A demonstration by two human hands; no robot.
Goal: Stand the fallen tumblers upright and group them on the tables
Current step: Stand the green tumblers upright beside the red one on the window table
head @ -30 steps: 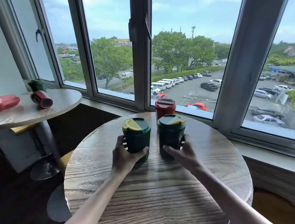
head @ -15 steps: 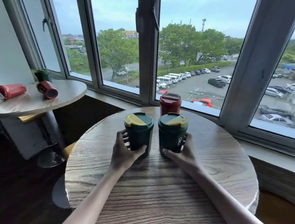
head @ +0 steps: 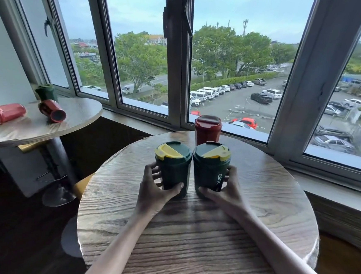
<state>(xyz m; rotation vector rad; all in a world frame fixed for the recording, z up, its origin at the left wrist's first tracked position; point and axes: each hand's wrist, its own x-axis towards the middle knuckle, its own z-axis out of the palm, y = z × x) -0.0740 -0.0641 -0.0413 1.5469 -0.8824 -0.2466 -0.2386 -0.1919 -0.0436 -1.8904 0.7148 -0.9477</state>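
Observation:
Two dark green tumblers with yellow lid flaps stand upright side by side on the near round wooden table (head: 267, 205). My left hand (head: 152, 191) grips the left green tumbler (head: 173, 167) low on its body. My right hand (head: 225, 189) grips the right green tumbler (head: 210, 167). Their lids touch. A red tumbler (head: 208, 129) stands upright just behind them. On the far left table (head: 80, 114) two red tumblers lie on their sides, one at the left (head: 4, 113) and one nearer the middle (head: 52, 110). A green tumbler (head: 46, 92) lies behind them.
A window frame (head: 177, 57) and sill run behind both tables. The left table stands on a metal pedestal (head: 55, 168) over a dark floor. A yellow stool seat (head: 81, 183) shows between the tables.
Both hands have slid the two green tumblers closer together until the lids meet. The camera has shifted slightly right and closer.

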